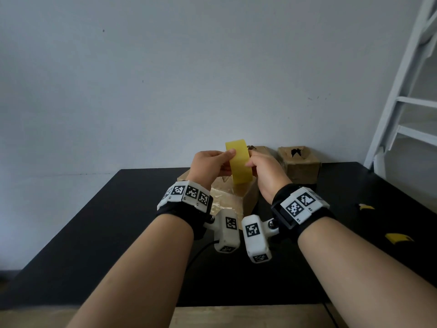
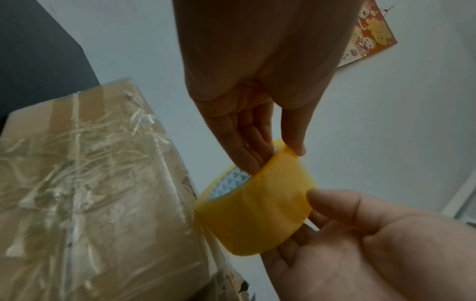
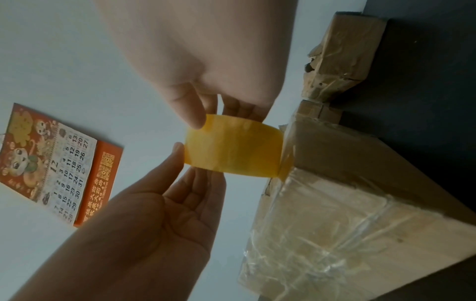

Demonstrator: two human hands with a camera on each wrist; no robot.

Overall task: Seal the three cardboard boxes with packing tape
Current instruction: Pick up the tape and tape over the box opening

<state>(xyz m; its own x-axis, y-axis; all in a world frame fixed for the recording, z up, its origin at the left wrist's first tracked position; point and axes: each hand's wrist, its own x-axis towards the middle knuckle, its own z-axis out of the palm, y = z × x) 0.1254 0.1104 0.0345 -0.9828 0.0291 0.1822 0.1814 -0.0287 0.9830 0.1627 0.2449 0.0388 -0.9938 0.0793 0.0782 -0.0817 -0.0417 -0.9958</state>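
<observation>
Both hands, left hand [image 1: 214, 163] and right hand [image 1: 264, 172], pinch the yellow packing-tape roll [image 1: 238, 163] above the near tape-wrapped cardboard box [image 1: 238, 197]; best find the loose end first

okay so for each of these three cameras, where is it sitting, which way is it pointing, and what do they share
Head: worn on the head, facing forward and down at the black table; shows both forearms, left hand and right hand.
Left wrist: under the left wrist, looking along the fingers; shows both hands gripping the tape roll.
Right wrist: under the right wrist, looking along the fingers at the roll and a wall calendar.
Shared: all three show the roll and the nearest taped box.
</observation>
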